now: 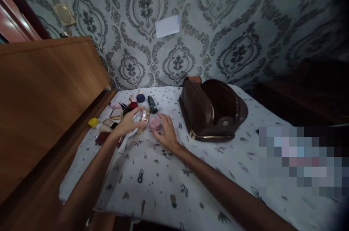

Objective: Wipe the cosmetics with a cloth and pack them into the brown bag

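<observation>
My left hand (127,122) is closed round a small clear jar with a rose-gold band (144,115), over a spread of cosmetics. Just right of it, my right hand (168,135) grips a round pink jar (155,124) between thumb and fingers. A dark green bottle (152,104) lies beyond both hands. Close to my left hand are a navy-lidded jar (140,98), a red round item (133,105) and a white strip-like item (124,145). To the right stands a brown leather toiletry bag (195,105), its zipped top gaping.
A patterned white cloth (152,183) covers the surface. A yellow-capped item (93,122) and a dark red case (103,138) lie near its left edge. A wooden cabinet (51,103) rises at left, with the patterned wall (180,60) behind. Something at right is pixelated.
</observation>
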